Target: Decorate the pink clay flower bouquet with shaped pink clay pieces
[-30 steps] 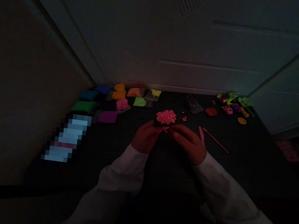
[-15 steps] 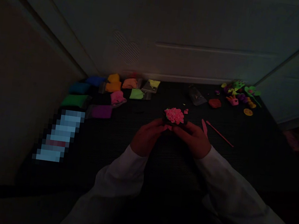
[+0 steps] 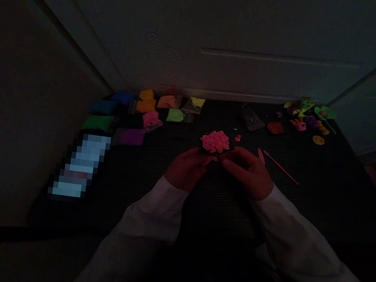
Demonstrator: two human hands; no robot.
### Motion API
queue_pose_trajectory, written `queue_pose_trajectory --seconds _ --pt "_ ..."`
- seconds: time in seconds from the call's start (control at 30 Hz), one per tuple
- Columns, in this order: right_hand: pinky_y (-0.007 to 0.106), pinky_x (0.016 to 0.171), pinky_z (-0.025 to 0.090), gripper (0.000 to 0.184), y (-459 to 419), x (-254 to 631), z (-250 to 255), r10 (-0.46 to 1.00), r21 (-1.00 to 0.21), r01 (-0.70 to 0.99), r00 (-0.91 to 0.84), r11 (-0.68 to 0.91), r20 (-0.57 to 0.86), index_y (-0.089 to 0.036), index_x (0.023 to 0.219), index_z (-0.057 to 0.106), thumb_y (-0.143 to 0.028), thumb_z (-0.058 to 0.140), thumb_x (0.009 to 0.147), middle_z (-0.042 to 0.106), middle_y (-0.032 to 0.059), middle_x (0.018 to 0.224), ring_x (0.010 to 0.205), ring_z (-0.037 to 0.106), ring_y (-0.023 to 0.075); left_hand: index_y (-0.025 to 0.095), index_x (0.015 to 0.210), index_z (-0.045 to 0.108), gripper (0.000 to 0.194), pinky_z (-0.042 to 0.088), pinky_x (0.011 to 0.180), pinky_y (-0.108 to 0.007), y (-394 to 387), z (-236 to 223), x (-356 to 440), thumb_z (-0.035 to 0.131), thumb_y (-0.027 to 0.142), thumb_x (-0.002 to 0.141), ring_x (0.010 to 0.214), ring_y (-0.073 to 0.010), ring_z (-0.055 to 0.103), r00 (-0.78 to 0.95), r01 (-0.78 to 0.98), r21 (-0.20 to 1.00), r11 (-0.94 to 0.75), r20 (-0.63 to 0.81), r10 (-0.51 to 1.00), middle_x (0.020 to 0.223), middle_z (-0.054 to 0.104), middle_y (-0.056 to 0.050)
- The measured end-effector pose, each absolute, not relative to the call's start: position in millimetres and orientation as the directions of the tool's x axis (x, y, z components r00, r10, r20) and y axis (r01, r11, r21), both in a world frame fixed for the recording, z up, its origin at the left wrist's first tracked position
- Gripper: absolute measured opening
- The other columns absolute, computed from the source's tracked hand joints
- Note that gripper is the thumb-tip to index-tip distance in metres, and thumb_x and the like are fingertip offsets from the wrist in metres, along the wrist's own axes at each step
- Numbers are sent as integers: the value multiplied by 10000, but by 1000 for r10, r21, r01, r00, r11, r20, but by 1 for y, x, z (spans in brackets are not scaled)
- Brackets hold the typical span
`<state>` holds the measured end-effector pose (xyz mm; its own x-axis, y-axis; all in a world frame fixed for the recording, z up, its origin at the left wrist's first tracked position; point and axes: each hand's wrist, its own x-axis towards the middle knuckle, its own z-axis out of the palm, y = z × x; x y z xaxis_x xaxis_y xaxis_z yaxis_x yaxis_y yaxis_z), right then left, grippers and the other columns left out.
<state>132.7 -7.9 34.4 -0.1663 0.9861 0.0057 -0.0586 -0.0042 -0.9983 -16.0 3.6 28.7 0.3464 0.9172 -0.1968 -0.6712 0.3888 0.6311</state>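
Observation:
A small bouquet of pink clay roses with green bits and a dark wrap is held above the dark table. My left hand is closed round its lower left side, near a pink piece at the base. On the right, my right hand has thumb and fingers pinched at the bouquet's edge; dim light hides what exactly lies between the fingertips. Just beyond the bouquet lies a small pink clay scrap. A pink modelling knife and a thin pink modelling stick rest right of my right hand.
Bags of coloured clay, such as a purple one and a green one, line the back left. A lit phone lies at left. A clear bag, red clay and several clay figures sit at back right.
The view has shifted a little. The bouquet was turned and tipped slightly between my hands; my right hand drew closer to it, then moved slightly away rightward. My left hand keeps its hold.

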Motion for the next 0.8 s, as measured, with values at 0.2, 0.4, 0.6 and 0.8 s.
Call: queue_pose_trajectory --seconds 0.2,0.4,0.6,0.8 --pt "282 708 436 192 -10 133 31 983 -992 37 -139 123 117 -219 859 575 -277 629 684 609 1 848 783 570 130 124 775 653 177 457 738 -232 5 26 -15 606 64 616 759 -116 600 298 -680 627 381 -237 924 763 669 -27" --pt "306 711 436 182 -9 133 30 983 -974 156 -106 163 148 -210 850 580 -296 612 693 609 13 839 781 566 149 125 732 654 155 451 732 -225 6 22 -14 621 52 599 728 -111 607 284 -668 640 381 -254 925 746 670 -24" --pt "314 760 425 99 -7 133 31 970 -946 219 -85 240 226 -204 788 593 -257 596 705 612 28 861 845 558 165 146 684 654 176 453 674 -245 5 23 -11 651 40 543 700 -122 598 222 -640 696 325 -237 946 725 667 -17" --pt "311 780 411 55 -5 134 31 973 -950 210 -76 230 219 -203 747 598 -234 596 701 609 19 861 852 552 153 149 707 660 186 439 682 -258 5 21 -10 657 55 545 700 -123 593 216 -625 719 304 -215 952 737 668 -22"
